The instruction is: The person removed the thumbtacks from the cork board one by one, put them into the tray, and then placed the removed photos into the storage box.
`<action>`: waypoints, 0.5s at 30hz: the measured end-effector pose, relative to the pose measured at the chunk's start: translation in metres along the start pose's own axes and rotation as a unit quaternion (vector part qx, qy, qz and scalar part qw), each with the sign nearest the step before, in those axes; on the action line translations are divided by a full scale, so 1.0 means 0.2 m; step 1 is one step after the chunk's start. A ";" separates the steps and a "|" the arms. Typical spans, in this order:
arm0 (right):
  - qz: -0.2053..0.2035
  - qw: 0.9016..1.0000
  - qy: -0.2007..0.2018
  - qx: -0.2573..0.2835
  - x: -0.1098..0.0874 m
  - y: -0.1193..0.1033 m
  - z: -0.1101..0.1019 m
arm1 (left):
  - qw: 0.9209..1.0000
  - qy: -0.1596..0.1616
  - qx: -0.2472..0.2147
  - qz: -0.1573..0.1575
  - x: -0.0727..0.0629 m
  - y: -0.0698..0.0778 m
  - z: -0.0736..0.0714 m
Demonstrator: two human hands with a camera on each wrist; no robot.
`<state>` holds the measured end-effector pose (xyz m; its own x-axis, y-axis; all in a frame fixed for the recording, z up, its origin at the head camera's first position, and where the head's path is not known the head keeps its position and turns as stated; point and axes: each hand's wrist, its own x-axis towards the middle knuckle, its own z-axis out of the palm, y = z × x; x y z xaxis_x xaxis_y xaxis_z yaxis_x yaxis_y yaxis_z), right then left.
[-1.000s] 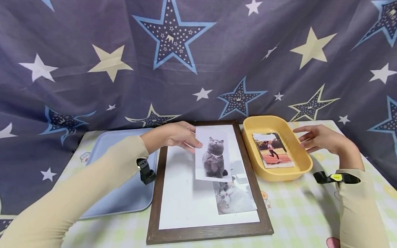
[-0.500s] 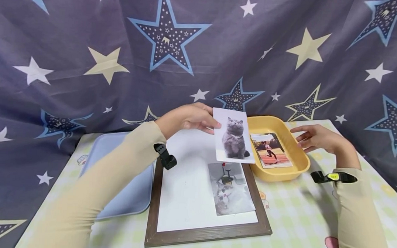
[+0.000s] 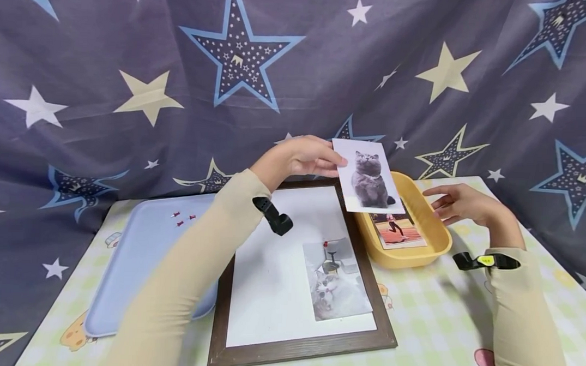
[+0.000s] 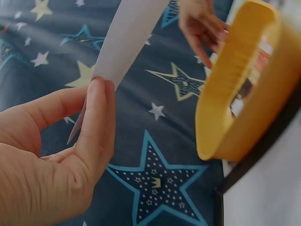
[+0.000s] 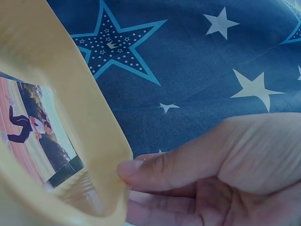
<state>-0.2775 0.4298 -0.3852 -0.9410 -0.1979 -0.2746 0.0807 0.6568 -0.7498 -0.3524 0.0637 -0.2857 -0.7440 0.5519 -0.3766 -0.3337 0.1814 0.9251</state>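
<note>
In the head view my left hand (image 3: 308, 157) pinches the left edge of a grey cat photo (image 3: 369, 178). The photo is held up over the near-left side of a yellow plastic tray (image 3: 435, 241). My right hand (image 5: 202, 174) grips the tray's right rim, thumb on top and fingers against the outer wall. Inside the tray lies a stack of photos, a runner photo (image 3: 402, 234) on top, partly covered by the cat photo. A brown-framed white board (image 3: 263, 291) lies beside the tray, bearing a white cat photo (image 3: 339, 291) with a red pushpin (image 3: 326, 243) at its top.
A light blue tray (image 3: 137, 263) with several red pushpins (image 3: 180, 223) lies left of the board, partly behind the left sleeve (image 3: 196, 271). A checked tablecloth (image 3: 443, 331) covers the table. A starry curtain (image 3: 297, 85) hangs behind.
My left hand has carried the grey cat photo up and right, from over the board to over the yellow tray. The pinned photo and the red pushpins came into sight. My right hand stays at the tray.
</note>
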 end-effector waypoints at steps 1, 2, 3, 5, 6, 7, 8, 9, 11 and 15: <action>0.000 1.000 0.000 -0.001 0.00 0.00 0.00 | 1.000 -0.001 -0.004 0.003 0.01 0.01 0.00; 0.001 1.000 0.000 -0.002 0.00 0.00 0.00 | 1.000 -0.002 -0.009 0.005 0.02 0.01 0.01; 0.001 1.000 -0.001 -0.003 0.00 -0.01 0.00 | 1.000 -0.003 -0.014 0.006 0.04 0.02 0.01; 0.002 1.000 -0.002 -0.004 0.00 -0.01 0.00 | 0.999 -0.004 -0.035 0.003 0.07 0.02 0.02; 0.002 1.000 -0.003 -0.003 0.00 -0.01 0.00 | 0.999 -0.005 -0.046 0.001 0.08 0.02 0.02; 0.001 1.000 -0.004 -0.004 0.00 -0.01 0.00 | 0.998 -0.005 -0.057 -0.002 0.10 0.02 0.03; 0.002 1.000 -0.004 -0.003 -0.01 -0.01 0.00 | 0.998 -0.004 -0.067 -0.005 0.11 0.02 0.03; 0.002 1.000 -0.004 -0.002 -0.01 0.00 0.00 | 0.997 -0.003 -0.079 -0.009 0.13 0.02 0.04; 0.004 1.000 -0.003 0.000 0.00 0.00 0.00 | 0.995 -0.001 -0.100 -0.017 0.16 0.01 0.05; 0.002 1.000 -0.002 0.003 0.00 -0.01 0.01 | 0.991 0.003 -0.132 -0.028 0.21 -0.01 0.07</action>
<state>-0.2775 0.4274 -0.3846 -0.9391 -0.1977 -0.2809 0.0872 0.6538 -0.7517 -0.3746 0.0977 -0.3032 -0.7233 0.5414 -0.4286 -0.5142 -0.0080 0.8576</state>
